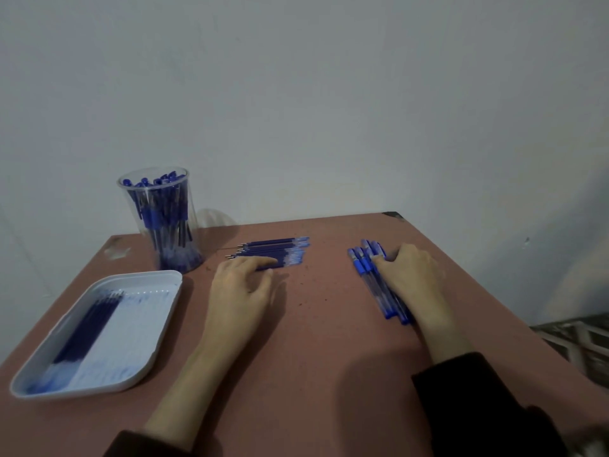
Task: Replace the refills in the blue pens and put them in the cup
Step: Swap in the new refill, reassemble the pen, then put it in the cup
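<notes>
I rest my left hand [242, 288] flat on refills [286, 250], right hand [410, 272] flat on pens [367, 270], likely to stop rolling.

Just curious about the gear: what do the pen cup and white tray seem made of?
The cup looks like clear glossy plastic, possibly glass: the pens inside show through its wall. The tray looks like smooth white plastic, going by its rounded moulded rim and soft sheen.

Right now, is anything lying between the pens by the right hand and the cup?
Yes: the row of refills, with the left hand touching it, lies between those pens and the cup. Nothing visible blocks above.
</notes>
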The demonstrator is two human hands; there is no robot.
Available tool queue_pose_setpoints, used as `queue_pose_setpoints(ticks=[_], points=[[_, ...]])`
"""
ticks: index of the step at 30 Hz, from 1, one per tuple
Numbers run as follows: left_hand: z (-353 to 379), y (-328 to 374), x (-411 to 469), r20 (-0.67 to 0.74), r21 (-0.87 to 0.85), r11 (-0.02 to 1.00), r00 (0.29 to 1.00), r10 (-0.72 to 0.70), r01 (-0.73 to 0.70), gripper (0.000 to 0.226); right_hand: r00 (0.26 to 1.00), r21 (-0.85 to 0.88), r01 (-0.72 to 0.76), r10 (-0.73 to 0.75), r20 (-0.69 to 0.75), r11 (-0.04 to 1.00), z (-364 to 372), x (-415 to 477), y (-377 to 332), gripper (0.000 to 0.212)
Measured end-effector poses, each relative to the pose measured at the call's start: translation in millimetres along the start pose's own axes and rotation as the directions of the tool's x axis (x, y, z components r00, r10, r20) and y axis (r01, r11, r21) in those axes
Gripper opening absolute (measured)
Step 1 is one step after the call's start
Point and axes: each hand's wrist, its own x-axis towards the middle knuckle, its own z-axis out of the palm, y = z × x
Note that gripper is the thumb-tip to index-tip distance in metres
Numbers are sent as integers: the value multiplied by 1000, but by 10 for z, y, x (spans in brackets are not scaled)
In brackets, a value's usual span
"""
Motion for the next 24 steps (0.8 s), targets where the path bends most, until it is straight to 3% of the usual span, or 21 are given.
queue_pose_setpoints(ticks=[3,15,18,21,24], points=[[-13,8,-1,-7,1,1000,1000,-10,10,32,1000,-23,29,-29,-4,999,-15,-25,-15,43],[-41,28,4,6,-11,999,999,-33,33,33,993,-59,113,-114,-10,992,24,-70,-68,19],[-46,38,6,17,-19,999,999,-38,39,34,995,-37,97,-97,-17,995,23,-66,-82,27],[-33,14,4,15,-56,996,997,-74,75,23,990,42,110,-105,-98,993,-24,-84,-109,30],[-46,-18,30,7,-165,971,985,-172,171,18,968,235,242,-216,-130,941,-41,-157,-188,14]])
